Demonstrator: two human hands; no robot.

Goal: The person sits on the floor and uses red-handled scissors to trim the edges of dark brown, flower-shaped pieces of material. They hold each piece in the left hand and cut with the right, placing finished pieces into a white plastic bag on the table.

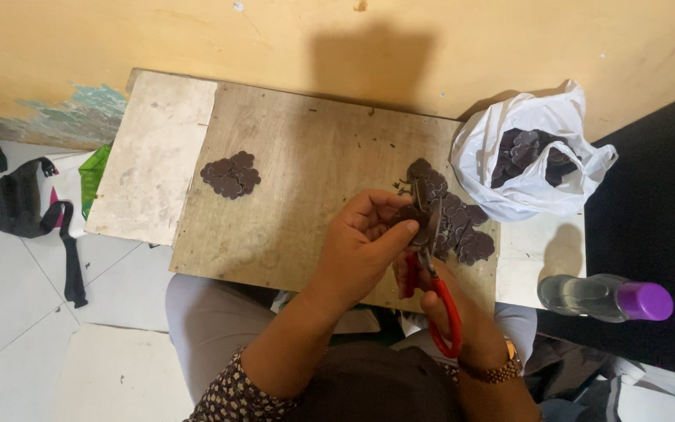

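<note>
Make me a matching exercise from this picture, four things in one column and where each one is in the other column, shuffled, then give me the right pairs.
Things:
1. scissors
2. plastic bag
3. bottle
4. small pile of dark pieces

Places:
A. lying on its side at the board's right end
B. alone on the left part of the wooden board
C. in the right hand
D. by the wall, open, with dark pieces inside

Pairs: 1-C, 2-D, 3-A, 4-B

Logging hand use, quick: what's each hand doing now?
Left hand: closed, pinching a dark brown cutout piece.
Right hand: closed on red-handled scissors.
</note>
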